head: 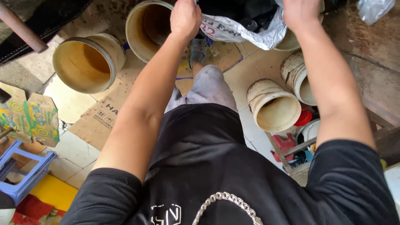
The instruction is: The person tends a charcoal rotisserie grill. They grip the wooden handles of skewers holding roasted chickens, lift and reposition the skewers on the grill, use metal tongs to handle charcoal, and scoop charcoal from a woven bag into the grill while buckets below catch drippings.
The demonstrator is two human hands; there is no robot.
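L hand [185,17] was fisted tight on the near-left edge of a crumpled silver-white sack [243,31]; R hand [299,12] clamped its far-right edge, fingers cut off by the frame top, so that grip's exact shape can't be told. Sack hung stretched btwn the two grips, mouth open, dark contents inside, red print on the white skin, wrinkled & shiny. Just below L grip: big tan bucket [143,29], rim nearly touching the sack. Under R grip, a pale bucket rim [289,41] half hidden by the sack. Little free room there. Further out, another wide yellow-stained bucket [85,62] lay tipped on cardboard [102,114]; two smaller dirty buckets [273,106] w/ open tile floor [248,85] btwn. A blue stool [23,171] sat well apart.
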